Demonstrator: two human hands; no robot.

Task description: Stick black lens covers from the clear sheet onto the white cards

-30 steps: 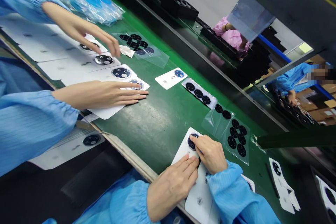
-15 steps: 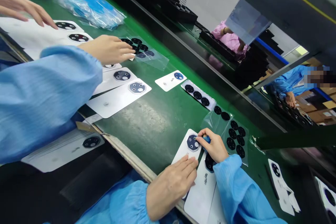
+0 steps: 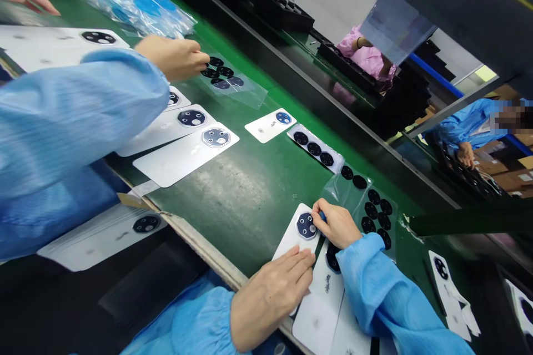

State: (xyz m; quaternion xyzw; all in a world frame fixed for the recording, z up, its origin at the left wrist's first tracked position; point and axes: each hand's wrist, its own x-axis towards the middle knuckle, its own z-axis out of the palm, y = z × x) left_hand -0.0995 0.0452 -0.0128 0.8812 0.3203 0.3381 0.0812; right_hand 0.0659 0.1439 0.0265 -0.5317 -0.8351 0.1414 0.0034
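A white phone back panel (image 3: 289, 238) with a dark round camera plate (image 3: 307, 225) lies at the table edge. My left hand (image 3: 272, 297) rests flat on its lower part, fingers stretched out. At the plate's right edge, my right hand (image 3: 339, 226) is closed in a pinch. A bit of a small blue thing (image 3: 322, 215) shows between its fingers; its kind is unclear. Under my right wrist lies a second white panel (image 3: 318, 305), with its camera plate (image 3: 332, 258) partly covered by the sleeve.
Black camera plates (image 3: 370, 209) in clear film lie beyond my right hand. A strip (image 3: 316, 151) with three plates and a small white panel (image 3: 270, 125) lie further back. A co-worker's hand (image 3: 172, 58) reaches over white panels (image 3: 187, 155) at left, near a plastic bag (image 3: 141, 0).
My right hand has shifted slightly on the plate's edge, and less of the blue thing shows. The co-worker's nearer hand has closed its fingers; the other has drawn back left.
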